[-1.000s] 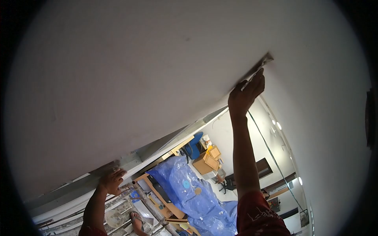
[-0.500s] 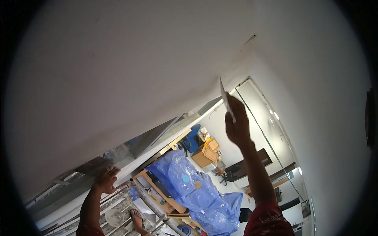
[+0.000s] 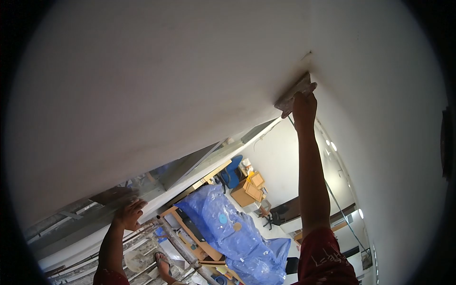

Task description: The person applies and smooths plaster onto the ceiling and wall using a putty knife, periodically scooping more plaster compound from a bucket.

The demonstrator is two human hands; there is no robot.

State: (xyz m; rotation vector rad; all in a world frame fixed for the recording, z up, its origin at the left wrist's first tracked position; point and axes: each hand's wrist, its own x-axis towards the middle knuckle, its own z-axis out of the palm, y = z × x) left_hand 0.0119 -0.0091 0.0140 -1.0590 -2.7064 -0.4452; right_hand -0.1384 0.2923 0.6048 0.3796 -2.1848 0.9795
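Note:
My right hand (image 3: 304,105) is raised and wrapped around the handle of a plastering trowel (image 3: 295,94). The trowel's wide flat blade lies against the white wall (image 3: 190,71), close to the corner where it meets a second surface (image 3: 375,109). A small dark mark (image 3: 310,52) sits just above the blade on the corner line. Low on the left, my left hand (image 3: 129,215) holds nothing, its fingers spread at the wall's lower edge beside a dark glass-like opening (image 3: 114,195).
A foot in a sandal (image 3: 162,261) stands on scaffold planks and bars (image 3: 142,247) high over the room. Below lie furniture under a blue plastic sheet (image 3: 237,232), cardboard boxes (image 3: 246,192) and a blue chair (image 3: 232,172). A green cord (image 3: 339,209) runs down at the right.
My right hand has moved up and right toward the corner. The trowel has turned from edge-on to nearly flat against the wall. My left hand has barely moved.

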